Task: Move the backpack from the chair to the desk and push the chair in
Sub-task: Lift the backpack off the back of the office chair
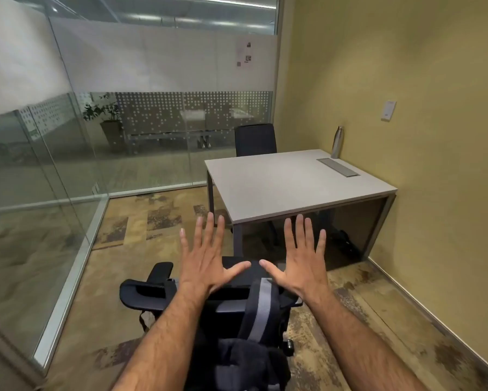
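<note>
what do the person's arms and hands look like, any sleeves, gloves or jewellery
Both forearms are bare as far as the frame shows, with visible hair and no sleeves in view. The left hand and right hand wear no gloves, and no rings, watch or wristbands are visible.

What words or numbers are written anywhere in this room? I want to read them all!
No text here can be read.
Paper sheet stuck on the glass wall: printing and small pictures, too blurred to read.
White plate on the yellow wall: a dark mark, too small to read.
Metal bottle on the desk: no label visible.
Backpack: no brand visible.
</note>
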